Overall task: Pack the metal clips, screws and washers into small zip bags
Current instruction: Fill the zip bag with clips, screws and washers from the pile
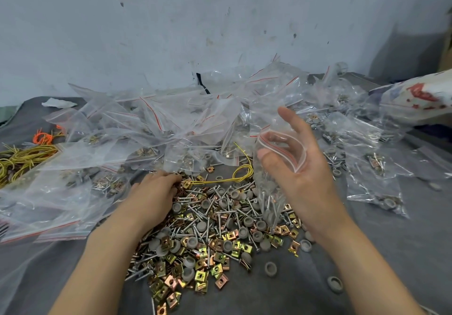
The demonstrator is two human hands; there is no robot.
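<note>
Brass-coloured square metal clips (pixel 220 258) lay closest, at the near edge of a loose pile on the grey-covered tabletop (pixel 391 253). Farther back they were mixed with silver screws (pixel 208 207) and grey cup-shaped washers (pixel 270 268). The left hand (pixel 156 190) rested palm down on the pile's far left side, fingers bent into the clips; whether it gripped anything could not be told. The right hand (pixel 303 167) was raised over the pile's right side, thumb and curled fingers holding a small zip bag (pixel 267 187) by its open mouth, with screws and washers in its bottom. Behind, empty bags (pixel 171 123) were heaped up to the wall, filled bags (pixel 374 192) lay to the right, and a yellow wire (pixel 242 172) lay between the hands.
</note>
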